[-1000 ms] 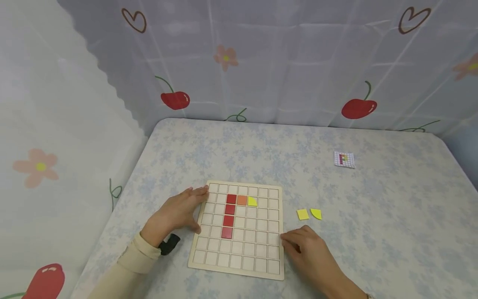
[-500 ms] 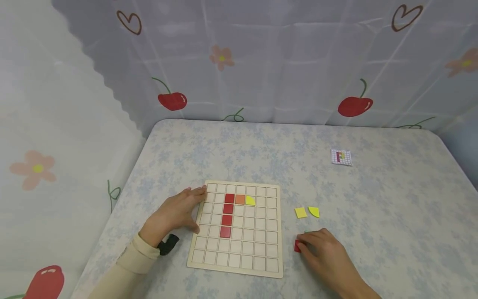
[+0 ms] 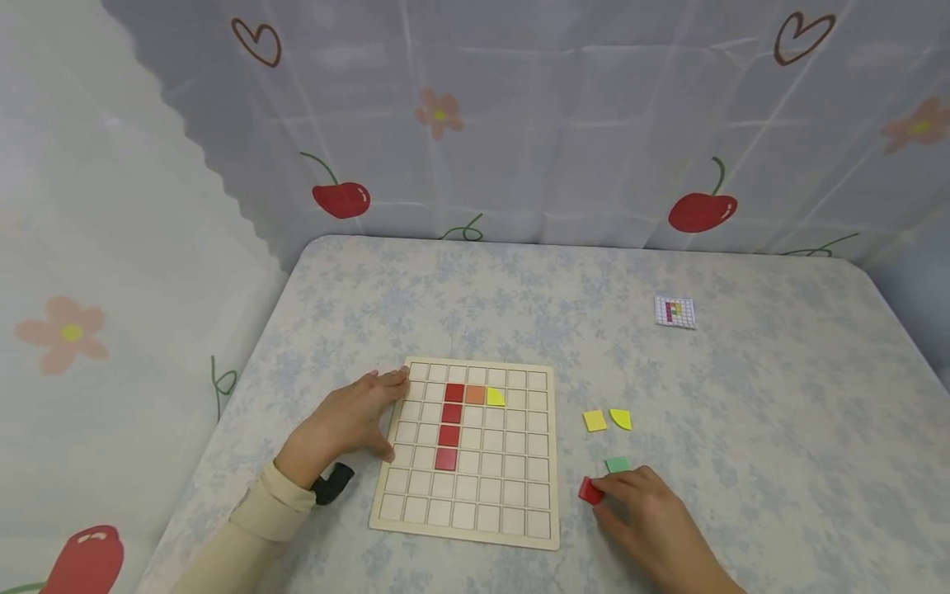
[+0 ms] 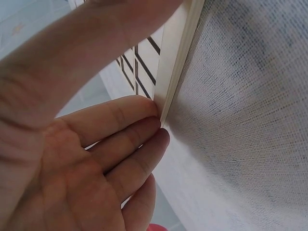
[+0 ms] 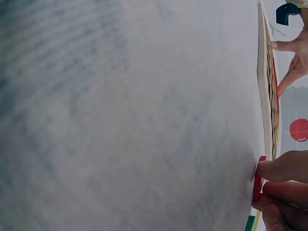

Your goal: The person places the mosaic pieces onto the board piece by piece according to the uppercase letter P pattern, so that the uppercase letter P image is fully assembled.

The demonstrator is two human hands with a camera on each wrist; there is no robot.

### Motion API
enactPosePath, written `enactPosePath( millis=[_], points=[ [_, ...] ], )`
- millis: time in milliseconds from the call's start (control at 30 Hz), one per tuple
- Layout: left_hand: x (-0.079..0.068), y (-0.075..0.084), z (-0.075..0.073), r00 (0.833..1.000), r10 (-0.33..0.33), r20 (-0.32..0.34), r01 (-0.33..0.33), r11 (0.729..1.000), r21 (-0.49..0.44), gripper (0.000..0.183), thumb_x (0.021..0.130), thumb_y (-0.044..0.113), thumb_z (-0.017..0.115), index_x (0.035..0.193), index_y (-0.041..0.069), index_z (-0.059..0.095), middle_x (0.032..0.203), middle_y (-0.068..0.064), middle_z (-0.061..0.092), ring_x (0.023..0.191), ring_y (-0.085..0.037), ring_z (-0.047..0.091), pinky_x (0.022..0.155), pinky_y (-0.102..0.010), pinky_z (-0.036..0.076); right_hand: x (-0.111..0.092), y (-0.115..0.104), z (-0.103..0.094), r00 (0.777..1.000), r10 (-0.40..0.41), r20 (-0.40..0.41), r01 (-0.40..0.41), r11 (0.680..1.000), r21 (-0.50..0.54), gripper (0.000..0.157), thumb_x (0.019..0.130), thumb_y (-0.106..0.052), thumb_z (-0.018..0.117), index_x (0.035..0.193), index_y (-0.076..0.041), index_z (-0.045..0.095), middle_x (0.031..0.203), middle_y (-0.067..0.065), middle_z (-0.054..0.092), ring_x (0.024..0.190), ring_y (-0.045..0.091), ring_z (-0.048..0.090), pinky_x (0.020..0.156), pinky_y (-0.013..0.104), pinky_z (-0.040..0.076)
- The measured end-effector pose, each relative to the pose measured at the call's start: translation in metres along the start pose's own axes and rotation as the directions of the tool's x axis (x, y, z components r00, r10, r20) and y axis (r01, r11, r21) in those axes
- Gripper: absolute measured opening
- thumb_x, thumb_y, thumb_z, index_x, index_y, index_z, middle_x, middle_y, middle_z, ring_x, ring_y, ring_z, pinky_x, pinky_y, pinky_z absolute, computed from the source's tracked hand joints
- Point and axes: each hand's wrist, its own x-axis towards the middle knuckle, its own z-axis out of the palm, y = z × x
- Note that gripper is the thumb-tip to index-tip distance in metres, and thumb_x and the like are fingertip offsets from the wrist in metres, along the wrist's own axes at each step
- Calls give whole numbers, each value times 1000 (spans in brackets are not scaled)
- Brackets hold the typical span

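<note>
A light wooden grid board point(image 3: 512, 540) lies on the table. My left hand point(image 3: 345, 425) rests against its left edge, fingers fairly straight; the left wrist view shows the fingertips point(image 4: 156, 113) right at the board's rim. In the grid sit a column of red square tiles point(image 3: 449, 435), an orange square tile point(image 3: 475, 395) and a yellow quarter-round tile point(image 3: 495, 398). Right of the board, my right hand point(image 3: 653, 520) pinches a loose red tile point(image 3: 590, 492) between thumb and fingers, close over the cloth. A green square tile point(image 3: 618, 465) lies just beyond those fingers.
A yellow square tile point(image 3: 594, 421) and another yellow quarter-round tile point(image 3: 620, 419) lie right of the board. Farther back is a small card point(image 3: 674, 312) with a coloured grid pattern. A black band point(image 3: 333, 484) shows at the left wrist. Patterned curtains point(image 3: 557, 124) hang behind the table.
My right hand moved right, away from the board's edge, and now has the red tile at its fingertips. The green tile has come into fuller view. The left hand stays at the board.
</note>
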Motion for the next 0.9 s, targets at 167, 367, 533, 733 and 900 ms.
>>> enactPosePath(
  millis=[167,367,533,733,900],
  points=[
    [0,0,0,1000,1,1,-1,1000,-2,99,60,22,96,144,0,48,156,-15,34,137,-48,34,100,-56,46,2,1,1,997,-52,-52,52,999,-5,33,61,-1,90,91,-9,79,88,-9,69,81,6,56,64,20,53],
    [0,-1,0,1000,9,-2,-9,1000,0,99,60,22,96,144,-1,48,156,-15,34,137,-47,35,99,-55,46,11,-9,3,987,-115,-115,126,987,98,34,59,4,89,90,-8,78,90,-10,68,82,4,54,63,17,51],
    [0,-1,1,1000,4,-4,-4,1000,-5,99,60,22,96,144,0,48,156,-15,34,137,-47,35,99,-56,46,25,-28,14,973,-216,-76,227,959,170,26,66,1,87,90,-6,78,91,-7,69,82,8,55,64,17,51],
    [-1,-1,1,1000,-2,-3,2,1000,-10,98,61,22,96,144,0,49,156,-15,34,137,-48,35,100,-56,45,42,-57,30,958,-286,10,275,929,247,18,74,1,80,91,-4,78,92,-4,68,83,9,54,70,18,52],
    [0,0,1,1000,4,-5,-4,1000,3,99,61,23,96,144,0,48,157,-15,33,137,-47,34,101,-56,45,56,-79,40,946,-315,71,284,916,282,15,77,2,76,91,-4,78,90,-3,68,83,10,53,72,18,52]
  ],
)
